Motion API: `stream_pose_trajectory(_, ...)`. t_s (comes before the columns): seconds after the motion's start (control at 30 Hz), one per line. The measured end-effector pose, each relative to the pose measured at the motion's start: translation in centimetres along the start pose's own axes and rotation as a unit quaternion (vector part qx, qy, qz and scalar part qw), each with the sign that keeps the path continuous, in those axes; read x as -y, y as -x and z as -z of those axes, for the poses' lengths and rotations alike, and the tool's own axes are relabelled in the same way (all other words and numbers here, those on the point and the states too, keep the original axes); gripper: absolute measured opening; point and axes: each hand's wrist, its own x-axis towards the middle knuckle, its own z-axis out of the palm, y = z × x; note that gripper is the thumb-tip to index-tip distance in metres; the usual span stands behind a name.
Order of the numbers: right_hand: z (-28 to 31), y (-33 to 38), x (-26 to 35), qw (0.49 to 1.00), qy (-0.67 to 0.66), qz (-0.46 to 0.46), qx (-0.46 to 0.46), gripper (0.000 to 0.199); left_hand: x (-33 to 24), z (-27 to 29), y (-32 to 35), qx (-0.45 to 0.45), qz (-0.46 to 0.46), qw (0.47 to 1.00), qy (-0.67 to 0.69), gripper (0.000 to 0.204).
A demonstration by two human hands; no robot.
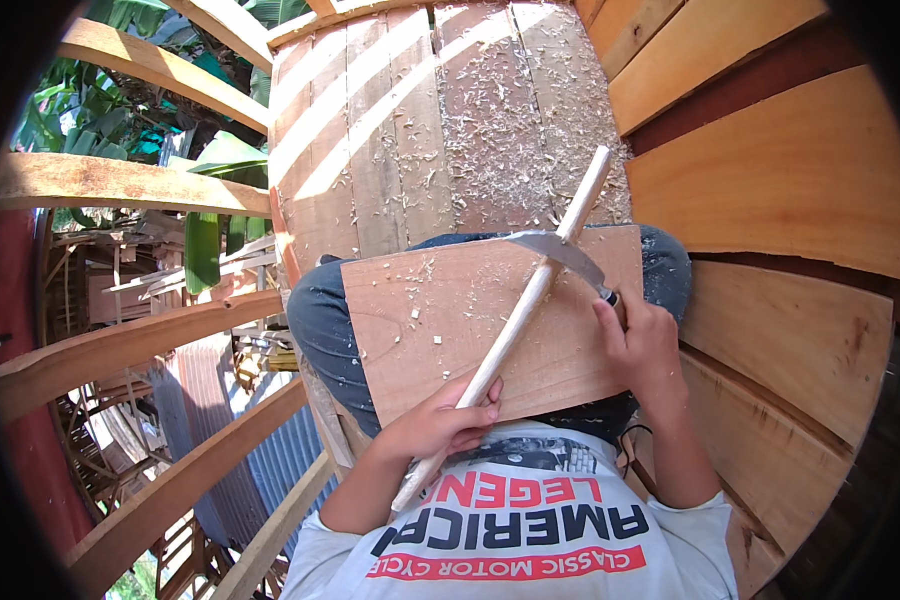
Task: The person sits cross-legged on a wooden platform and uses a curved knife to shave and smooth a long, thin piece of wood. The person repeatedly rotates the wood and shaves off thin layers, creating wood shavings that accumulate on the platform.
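A pale wooden stick [520, 318] slants across my lap, its lower end near my shirt and its far end past the board's far edge. My left hand [452, 418] is closed round its lower part. A knife with a curved metal blade [574, 259] is gripped by its dark handle in my right hand [642, 338]. The blade lies across the stick's upper part, and small shavings show where they meet. Beneath both is a flat wooden board [410, 330] resting on my crossed legs, with a few chips on it.
Wood shavings [495, 130] are strewn over the plank floor [370, 150] ahead of me. A wall of overlapping boards [770, 170] stands close on my right. On the left, wooden rails [140, 185] edge the floor, with corrugated sheets [210, 400] and leaves beyond.
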Motion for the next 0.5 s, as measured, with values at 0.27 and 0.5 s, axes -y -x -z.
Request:
stream_pose_trajectory(0.27, 0.1, -0.4, -0.4, 0.996, -0.038, -0.076, 0.018, 0.032, 0.2, 0.0, 0.2, 0.009, -0.001, 1.000, 0.020, 0.017)
stream_pose_trajectory(0.5, 0.4, 1.4, 0.6, 0.998, -0.062, 0.006, 0.028, 0.026, 0.0, -0.2, 0.2, -0.015, -0.006, 0.998, -0.054, 0.019)
